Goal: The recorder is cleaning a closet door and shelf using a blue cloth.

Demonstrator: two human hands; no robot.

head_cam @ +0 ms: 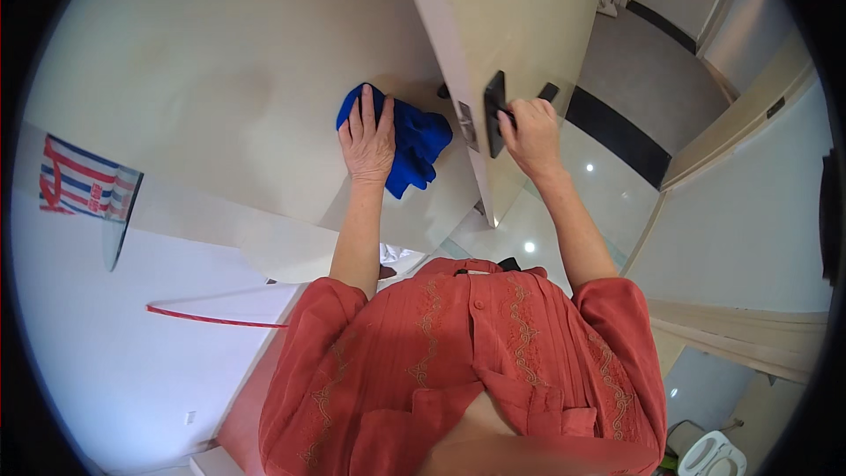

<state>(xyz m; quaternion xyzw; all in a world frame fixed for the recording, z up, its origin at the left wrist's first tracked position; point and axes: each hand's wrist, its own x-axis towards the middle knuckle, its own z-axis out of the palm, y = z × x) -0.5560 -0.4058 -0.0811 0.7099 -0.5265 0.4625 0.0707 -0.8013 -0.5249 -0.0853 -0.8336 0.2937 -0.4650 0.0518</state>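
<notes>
My left hand point(369, 139) lies flat, fingers spread, on a blue cloth point(423, 142) against a broad pale surface point(218, 66). Part of the cloth hangs loose to the right of the hand. My right hand point(532, 135) is closed around the black lever handle point(494, 116) of a cream door point(529, 13), which stands ajar. The door's edge, with its metal latch plate point(467, 124), faces me between the two hands. The palm side of my left hand is hidden.
Right of the door, a glossy tiled floor point(595, 158) meets a black threshold strip point(618, 129) and a grey floor beyond. A striped bag point(89, 178) is at the far left near a glass edge. A toilet point(714, 456) shows at the lower right.
</notes>
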